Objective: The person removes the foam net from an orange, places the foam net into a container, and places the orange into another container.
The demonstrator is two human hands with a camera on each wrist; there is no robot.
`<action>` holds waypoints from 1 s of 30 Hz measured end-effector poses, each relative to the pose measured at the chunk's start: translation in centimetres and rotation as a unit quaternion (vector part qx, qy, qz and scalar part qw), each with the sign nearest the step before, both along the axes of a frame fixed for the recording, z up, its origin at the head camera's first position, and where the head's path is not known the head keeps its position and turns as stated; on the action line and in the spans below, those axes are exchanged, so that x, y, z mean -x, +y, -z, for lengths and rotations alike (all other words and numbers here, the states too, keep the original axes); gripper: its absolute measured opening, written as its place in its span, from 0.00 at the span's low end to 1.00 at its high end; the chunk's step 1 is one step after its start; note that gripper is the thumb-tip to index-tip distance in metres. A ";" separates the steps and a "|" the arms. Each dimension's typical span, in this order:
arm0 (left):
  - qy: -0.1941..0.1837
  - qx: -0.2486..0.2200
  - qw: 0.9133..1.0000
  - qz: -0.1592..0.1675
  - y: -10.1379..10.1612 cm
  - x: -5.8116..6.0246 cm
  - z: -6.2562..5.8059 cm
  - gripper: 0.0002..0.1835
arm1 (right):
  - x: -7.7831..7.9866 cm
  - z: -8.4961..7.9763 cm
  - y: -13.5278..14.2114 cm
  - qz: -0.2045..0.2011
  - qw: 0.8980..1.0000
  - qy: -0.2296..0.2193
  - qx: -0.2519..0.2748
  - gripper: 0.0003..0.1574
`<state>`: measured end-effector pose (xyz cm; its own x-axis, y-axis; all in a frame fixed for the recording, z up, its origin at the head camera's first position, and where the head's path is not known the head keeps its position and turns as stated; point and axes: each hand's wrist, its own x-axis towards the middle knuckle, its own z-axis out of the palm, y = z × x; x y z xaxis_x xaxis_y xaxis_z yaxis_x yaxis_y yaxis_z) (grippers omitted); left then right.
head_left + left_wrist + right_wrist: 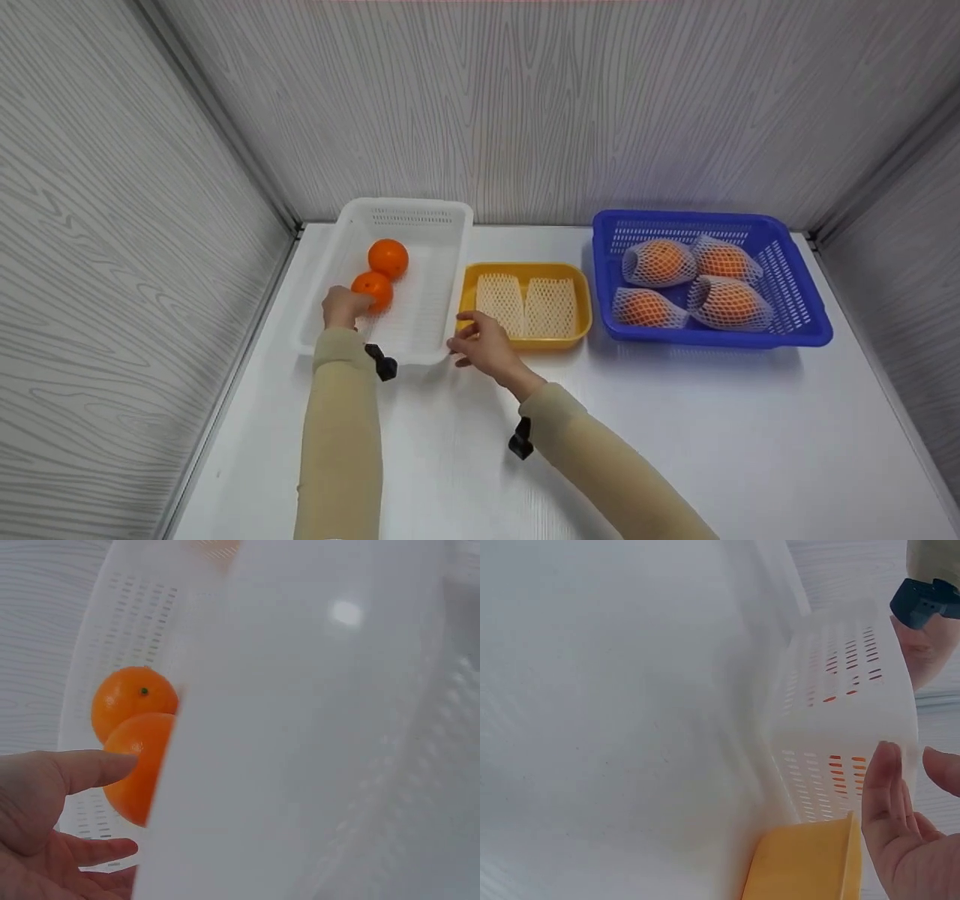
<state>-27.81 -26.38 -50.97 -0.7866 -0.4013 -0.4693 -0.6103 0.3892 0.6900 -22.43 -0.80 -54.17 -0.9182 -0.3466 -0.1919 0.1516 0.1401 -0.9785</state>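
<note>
Nearer bare orange: in the white basket, at the left hand, just beside the farther bare orange.
Left hand: thumb on the nearer bare orange, by the look of it; fingers spread, not yet closed round it.
Right hand: fingers loosely apart at the white basket's near right corner, gripping nothing I can make out.
Step in hand: picking up, I'd judge; the next move calls for a full grasp and a lift.
Yellow tray: flat foam nets, side by side.
Blue basket: four netted oranges.
</note>
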 end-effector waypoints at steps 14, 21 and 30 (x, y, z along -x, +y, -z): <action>0.028 0.090 0.994 0.058 0.7 -0.5 -3.2 0.47 | 0.5 -2.5 5.1 -0.017 0.995 0.055 -0.081 0.34; 0.095 0.116 0.985 0.082 3.0 -1.4 -4.0 0.46 | 0.2 -4.0 7.6 -0.010 0.997 0.061 -0.051 0.34; 0.144 0.142 0.969 0.143 6.7 -3.4 -5.1 0.45 | 0.1 -5.0 10.9 -0.004 0.996 0.077 -0.040 0.35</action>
